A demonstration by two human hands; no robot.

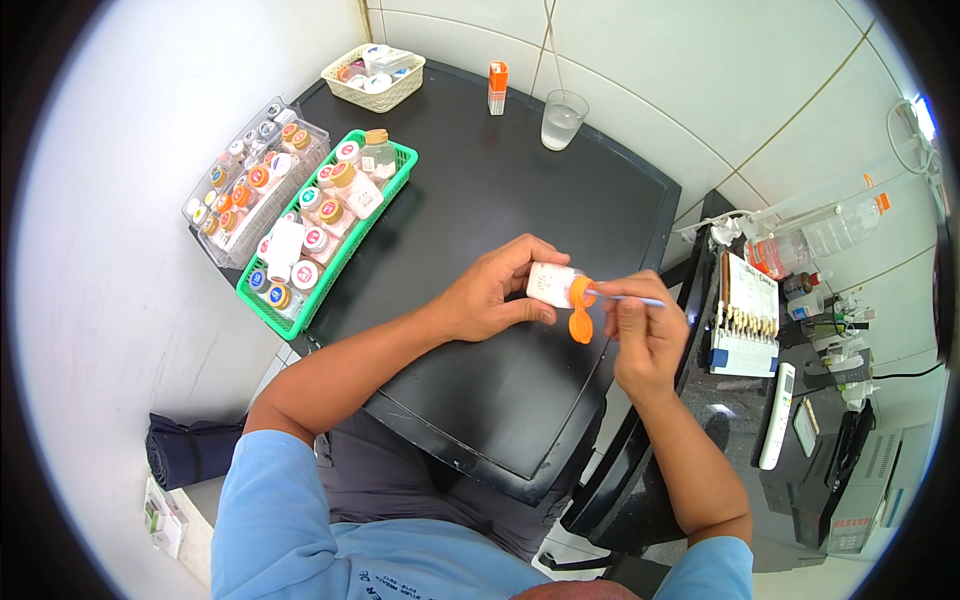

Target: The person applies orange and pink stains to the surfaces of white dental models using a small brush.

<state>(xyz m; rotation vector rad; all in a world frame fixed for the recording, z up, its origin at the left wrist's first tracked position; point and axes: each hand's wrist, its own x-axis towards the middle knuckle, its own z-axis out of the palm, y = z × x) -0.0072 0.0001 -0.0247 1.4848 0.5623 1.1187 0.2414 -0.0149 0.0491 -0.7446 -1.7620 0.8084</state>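
Observation:
My left hand (510,290) grips a small white bottle (548,283) lying almost horizontal above the black table (470,210). Its orange flip cap (580,320) hangs open, with the bottle's mouth toward my right. My right hand (645,335) is closed round a thin pale blue stick (640,300), whose tip is at the bottle's mouth; whether it is inside I cannot tell. Left of my hands stands a green basket (350,255) of jars with coloured lids. Beside it is a clear organizer (230,240) holding several smaller bottles.
A cream basket (380,100), an orange-and-white box (497,88) and a glass of liquid (563,122) stand along the back. A dark side counter at right holds a sample holder (745,345), a white remote (778,415) and plastic bottles (830,230). A dark rolled bundle (185,448) lies lower left.

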